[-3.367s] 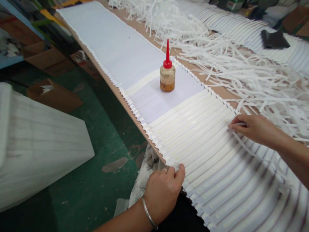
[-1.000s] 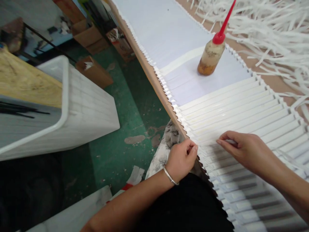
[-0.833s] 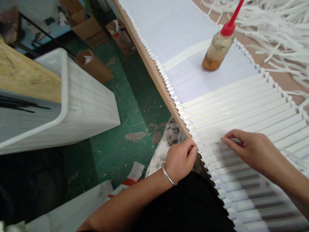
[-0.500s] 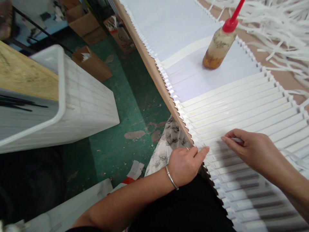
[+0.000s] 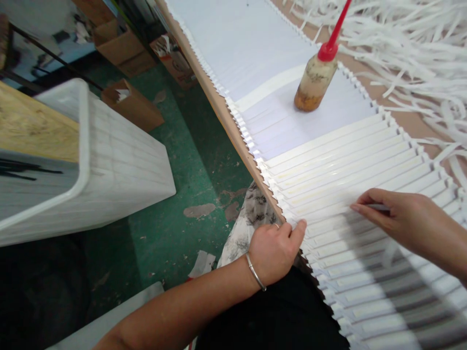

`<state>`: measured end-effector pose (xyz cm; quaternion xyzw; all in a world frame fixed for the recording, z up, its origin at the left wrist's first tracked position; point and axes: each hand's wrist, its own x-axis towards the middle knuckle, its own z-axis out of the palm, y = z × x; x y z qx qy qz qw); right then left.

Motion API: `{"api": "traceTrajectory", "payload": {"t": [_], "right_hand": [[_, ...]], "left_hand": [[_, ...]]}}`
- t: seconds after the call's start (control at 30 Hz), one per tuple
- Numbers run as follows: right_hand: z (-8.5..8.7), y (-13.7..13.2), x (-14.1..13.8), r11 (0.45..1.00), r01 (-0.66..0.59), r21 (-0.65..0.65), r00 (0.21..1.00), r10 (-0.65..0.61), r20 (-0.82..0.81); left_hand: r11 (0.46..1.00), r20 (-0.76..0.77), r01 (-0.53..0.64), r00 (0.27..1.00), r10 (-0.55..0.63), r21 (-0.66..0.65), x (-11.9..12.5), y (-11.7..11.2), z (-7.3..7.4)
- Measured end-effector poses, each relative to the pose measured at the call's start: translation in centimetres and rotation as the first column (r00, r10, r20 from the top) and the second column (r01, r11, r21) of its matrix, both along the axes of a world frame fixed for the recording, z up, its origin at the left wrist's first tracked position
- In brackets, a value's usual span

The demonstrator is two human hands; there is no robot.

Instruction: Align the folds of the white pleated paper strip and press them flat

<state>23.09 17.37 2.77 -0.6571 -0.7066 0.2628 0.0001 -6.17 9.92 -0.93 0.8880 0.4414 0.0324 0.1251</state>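
Observation:
A long row of overlapping white paper strips [image 5: 350,160] lies across the wooden table [image 5: 223,114]. My left hand [image 5: 275,248], with a metal bangle on the wrist, rests at the near edge of the row, its fingertips pinched on a strip's end. My right hand [image 5: 401,221] lies on the strips further right, fingers pressed together on a thin white strip [image 5: 377,207]. Behind both hands, a glue bottle [image 5: 315,82] with a red nozzle stands upright on the smooth white sheets.
A tangle of loose white paper strips [image 5: 412,53] covers the table's far right. Left of the table, a white plastic tub [image 5: 95,160] sits on the green floor with cardboard boxes [image 5: 133,104] beyond it. Patterned cloth [image 5: 251,218] hangs below the table edge.
My right hand has slid to the right along the strips. My left hand has reached forward onto the strip ends at the table edge. The view has shifted slightly.

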Motion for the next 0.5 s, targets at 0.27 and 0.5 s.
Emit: {"api": "traceTrajectory", "payload": {"t": [0.27,0.5], "right_hand": [[-0.6,3.9,10.3,0.995,0.101,-0.002,0.993,-0.101,0.069],[-1.1,4.4,10.0,0.986,0.166,0.026,0.983,-0.167,0.074]], "left_hand": [[0.997,0.042,-0.018,0.999,0.015,0.07,-0.1,0.0,-0.6],[0.993,0.085,-0.022,0.996,0.013,0.112,-0.3,0.1,-0.6]]}}
